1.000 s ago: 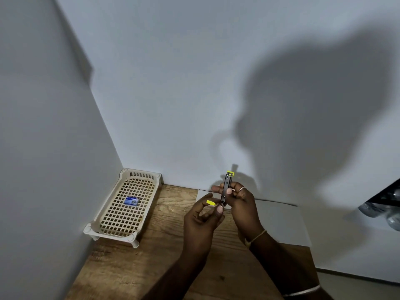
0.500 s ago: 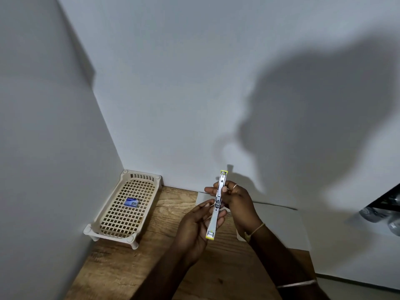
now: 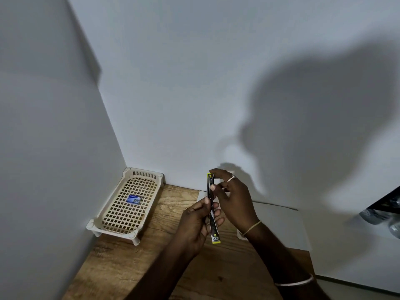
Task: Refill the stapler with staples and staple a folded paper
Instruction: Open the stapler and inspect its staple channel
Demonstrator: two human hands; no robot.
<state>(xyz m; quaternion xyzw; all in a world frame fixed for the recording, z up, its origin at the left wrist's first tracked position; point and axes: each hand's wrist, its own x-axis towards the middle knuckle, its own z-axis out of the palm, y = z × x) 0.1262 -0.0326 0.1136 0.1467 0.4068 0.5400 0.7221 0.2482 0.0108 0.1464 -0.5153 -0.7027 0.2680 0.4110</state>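
The stapler (image 3: 212, 224), a slim metal one with yellow-green ends, is swung fully open into a long strip above the wooden table. My left hand (image 3: 195, 224) grips its lower half between thumb and fingers. My right hand (image 3: 232, 199) pinches the upper half near its top end. A small blue staple box (image 3: 134, 199) lies in the cream basket tray (image 3: 104, 221) at the left. White paper (image 3: 279, 224) lies flat on the table behind and to the right of my hands.
The wooden table (image 3: 134, 265) sits in a corner between two white walls. At the right edge, dark and shiny objects (image 3: 381, 213) poke into view. The tray stands against the left wall.
The stapler was folded short a second ago; it has been swung open into a long strip. My hands have shifted, the right one higher along the upper half.
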